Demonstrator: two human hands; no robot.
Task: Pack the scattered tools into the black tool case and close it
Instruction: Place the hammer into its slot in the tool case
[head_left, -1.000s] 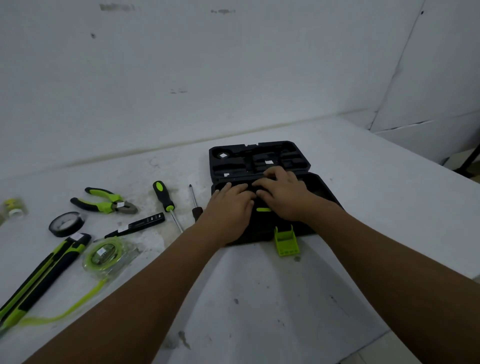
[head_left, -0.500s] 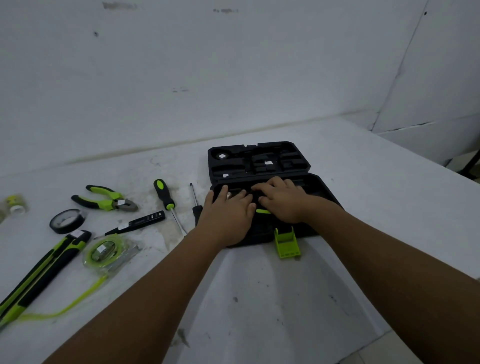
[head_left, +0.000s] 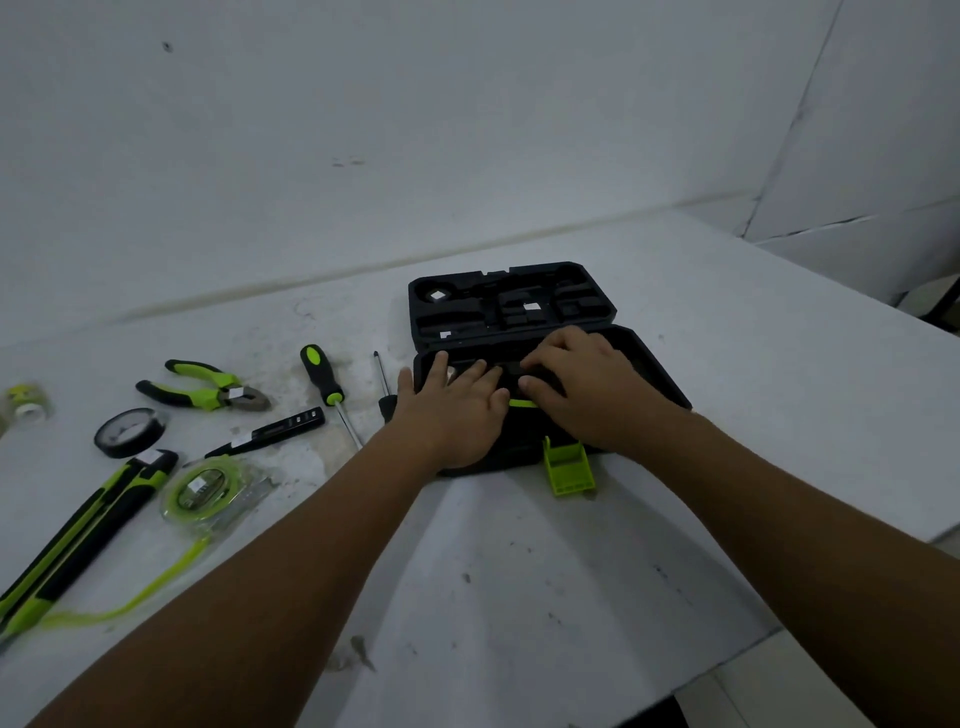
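Head view: black tool case (head_left: 514, 304) lies open on the white table (head_left: 545, 571), lid tilted back, moulded slots showing small white labels; base contents mostly hidden under the hands. Green latch (head_left: 568, 467) hangs off the front edge. Left hand (head_left: 451, 410) flat, fingers spread, pressing on the base's left part. Right hand (head_left: 584, 387) palm down, fingers loosely curled on the base; grip unclear. Pliers (head_left: 202, 387), screwdriver (head_left: 324, 379), tape roll (head_left: 130, 431), tape measure (head_left: 200, 491) lie scattered on the table to the left.

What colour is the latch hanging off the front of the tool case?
Bright lime green latch, seen clearly in the head view.
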